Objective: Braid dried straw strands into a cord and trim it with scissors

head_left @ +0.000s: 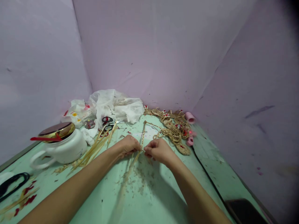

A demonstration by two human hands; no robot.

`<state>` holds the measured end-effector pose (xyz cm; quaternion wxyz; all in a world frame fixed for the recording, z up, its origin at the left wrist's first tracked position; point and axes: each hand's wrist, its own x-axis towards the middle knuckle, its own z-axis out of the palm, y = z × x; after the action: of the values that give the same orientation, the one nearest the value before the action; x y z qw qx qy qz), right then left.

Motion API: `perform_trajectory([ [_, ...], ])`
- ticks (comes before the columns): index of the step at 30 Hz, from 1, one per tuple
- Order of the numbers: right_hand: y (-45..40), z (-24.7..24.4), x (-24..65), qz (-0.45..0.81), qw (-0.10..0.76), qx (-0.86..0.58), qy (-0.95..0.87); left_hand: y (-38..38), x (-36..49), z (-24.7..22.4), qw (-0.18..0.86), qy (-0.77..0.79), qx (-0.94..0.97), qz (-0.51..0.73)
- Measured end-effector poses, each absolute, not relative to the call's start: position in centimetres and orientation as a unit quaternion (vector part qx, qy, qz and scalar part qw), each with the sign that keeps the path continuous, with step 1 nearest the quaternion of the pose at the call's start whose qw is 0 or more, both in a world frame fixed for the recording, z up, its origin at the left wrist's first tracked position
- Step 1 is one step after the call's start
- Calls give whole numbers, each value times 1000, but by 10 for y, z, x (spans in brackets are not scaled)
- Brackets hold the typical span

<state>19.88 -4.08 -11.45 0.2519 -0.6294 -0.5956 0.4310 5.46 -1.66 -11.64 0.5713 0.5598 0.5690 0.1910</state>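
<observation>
A thin braid of straw-coloured fibre (143, 134) runs down the middle of the green table between my hands. My left hand (130, 146) is closed on the braid's lower end, its fingers bent and pressed together. Just to the right, my right hand (159, 150) pinches a pale fibre strand beside the same spot; the fingertips of both hands almost meet. Loose fibre strands (128, 177) trail from the braid toward me, blurred near the bottom. At its far end the braid bends right toward a heap of coiled braid (174, 130).
At left stand a white mug (70, 147) with a gold-rimmed lid and red stick, and loose fibre strips (94, 151). Behind lie black-handled scissors (108, 124) and white plastic bags (114, 105). A pink device (190, 140) with a black cable and a dark phone-like slab (245, 211) are at right.
</observation>
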Motion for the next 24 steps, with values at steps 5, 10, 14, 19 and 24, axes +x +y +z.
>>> perform_trajectory([
  [5,-41,-108,191,589,301,-595,-457,-14,49,-120,602,535,562,189],
  [10,-39,-122,185,582,271,-600,-478,-14,53,-122,602,539,558,192],
  [14,-35,-127,201,529,219,-604,-555,-18,62,-130,532,586,574,210],
  [19,-30,-105,211,390,301,-653,-575,-23,67,-147,408,607,649,210],
  [24,-2,-82,168,339,260,-621,-657,-13,67,-157,378,602,680,180],
])
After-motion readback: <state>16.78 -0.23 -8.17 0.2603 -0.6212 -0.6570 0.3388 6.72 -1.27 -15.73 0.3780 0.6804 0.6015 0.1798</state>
